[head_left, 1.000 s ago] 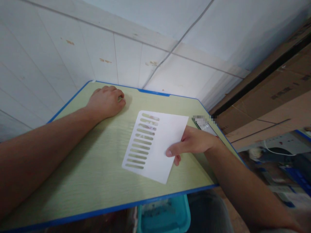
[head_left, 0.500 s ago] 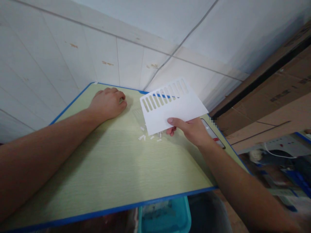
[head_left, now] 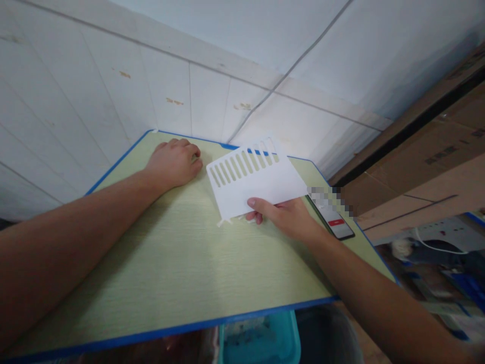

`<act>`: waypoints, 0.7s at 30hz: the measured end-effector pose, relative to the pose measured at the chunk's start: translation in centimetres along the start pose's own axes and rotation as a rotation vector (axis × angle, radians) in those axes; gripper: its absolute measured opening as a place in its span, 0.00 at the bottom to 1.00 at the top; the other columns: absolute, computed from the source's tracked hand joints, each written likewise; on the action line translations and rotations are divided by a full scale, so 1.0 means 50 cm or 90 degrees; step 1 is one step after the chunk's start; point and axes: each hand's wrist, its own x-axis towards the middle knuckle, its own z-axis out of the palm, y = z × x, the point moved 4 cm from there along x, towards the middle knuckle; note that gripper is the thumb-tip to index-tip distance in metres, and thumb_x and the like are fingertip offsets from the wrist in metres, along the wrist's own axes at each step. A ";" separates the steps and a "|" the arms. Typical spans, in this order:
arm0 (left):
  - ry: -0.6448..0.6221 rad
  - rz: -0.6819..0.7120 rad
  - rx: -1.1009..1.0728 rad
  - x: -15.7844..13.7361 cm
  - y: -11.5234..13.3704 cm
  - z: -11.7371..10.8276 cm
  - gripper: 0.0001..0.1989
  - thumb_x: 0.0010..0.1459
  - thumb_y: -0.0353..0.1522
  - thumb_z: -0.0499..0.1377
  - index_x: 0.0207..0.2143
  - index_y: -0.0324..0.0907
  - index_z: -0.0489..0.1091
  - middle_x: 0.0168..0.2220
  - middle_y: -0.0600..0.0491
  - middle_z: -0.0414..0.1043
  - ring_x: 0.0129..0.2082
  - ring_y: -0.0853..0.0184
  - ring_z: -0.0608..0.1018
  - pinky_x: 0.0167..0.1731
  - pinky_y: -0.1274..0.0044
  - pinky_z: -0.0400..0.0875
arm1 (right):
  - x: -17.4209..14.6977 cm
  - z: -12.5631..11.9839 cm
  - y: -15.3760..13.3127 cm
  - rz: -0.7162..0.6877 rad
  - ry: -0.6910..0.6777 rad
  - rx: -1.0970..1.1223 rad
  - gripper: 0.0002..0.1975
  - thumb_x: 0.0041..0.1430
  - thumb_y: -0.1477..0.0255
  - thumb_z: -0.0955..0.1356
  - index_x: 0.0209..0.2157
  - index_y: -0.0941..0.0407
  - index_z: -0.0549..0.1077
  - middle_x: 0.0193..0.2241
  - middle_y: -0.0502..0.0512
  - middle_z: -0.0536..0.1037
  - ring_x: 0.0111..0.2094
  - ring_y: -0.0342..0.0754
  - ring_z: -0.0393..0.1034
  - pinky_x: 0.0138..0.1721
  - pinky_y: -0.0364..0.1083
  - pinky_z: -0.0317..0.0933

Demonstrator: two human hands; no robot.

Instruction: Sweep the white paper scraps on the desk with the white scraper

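My right hand (head_left: pixel 282 215) holds a white slotted card (head_left: pixel 257 187) by its near edge, thumb on top and fingers underneath. A row of long rounded slots runs along the card's far side. The card is tilted over the tabletop (head_left: pixel 170 273). Small white paper scraps (head_left: pixel 225 221) lie at its near left corner; others may be hidden beneath it. Left of the card, my left hand (head_left: pixel 174 163) rests on the table with its fingers curled in. Nothing shows in it, though its palm is hidden.
A phone (head_left: pixel 337 222) lies at the table's right side, partly blurred out. Behind the table is a white panelled wall (head_left: pixel 208 96) with a grey cable (head_left: pixel 280 81). Cardboard boxes (head_left: pixel 435 156) stand at the right. Below the front edge sits a teal bin (head_left: pixel 265 338).
My right hand has brought the card slightly left, lower and nearer, covering most of the scraps. More of the phone shows. My left hand keeps its place on the table.
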 end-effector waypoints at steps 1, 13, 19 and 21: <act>-0.003 0.001 -0.007 0.001 -0.002 0.001 0.29 0.74 0.47 0.54 0.64 0.46 0.86 0.68 0.35 0.85 0.71 0.38 0.79 0.71 0.52 0.71 | -0.001 0.003 -0.001 -0.002 -0.018 0.014 0.21 0.68 0.51 0.83 0.33 0.54 0.83 0.29 0.60 0.90 0.27 0.51 0.80 0.33 0.50 0.81; -0.004 0.003 -0.004 -0.001 0.004 -0.004 0.29 0.76 0.46 0.52 0.65 0.48 0.85 0.67 0.37 0.85 0.72 0.40 0.79 0.72 0.53 0.70 | -0.018 0.017 -0.026 0.016 -0.117 0.050 0.22 0.67 0.52 0.85 0.32 0.54 0.84 0.28 0.58 0.89 0.27 0.50 0.80 0.31 0.48 0.81; -0.027 -0.006 0.015 -0.011 0.025 -0.020 0.34 0.78 0.45 0.50 0.66 0.33 0.84 0.71 0.28 0.81 0.71 0.40 0.78 0.72 0.51 0.71 | -0.024 0.018 -0.028 0.040 -0.138 0.096 0.24 0.64 0.51 0.88 0.33 0.54 0.83 0.28 0.56 0.88 0.27 0.50 0.81 0.31 0.48 0.82; -0.031 -0.007 0.022 -0.013 0.028 -0.022 0.33 0.78 0.43 0.50 0.67 0.32 0.84 0.72 0.27 0.80 0.71 0.41 0.78 0.73 0.52 0.71 | -0.026 0.017 -0.026 0.061 -0.167 0.109 0.23 0.63 0.52 0.89 0.35 0.54 0.84 0.28 0.55 0.88 0.27 0.49 0.81 0.30 0.47 0.81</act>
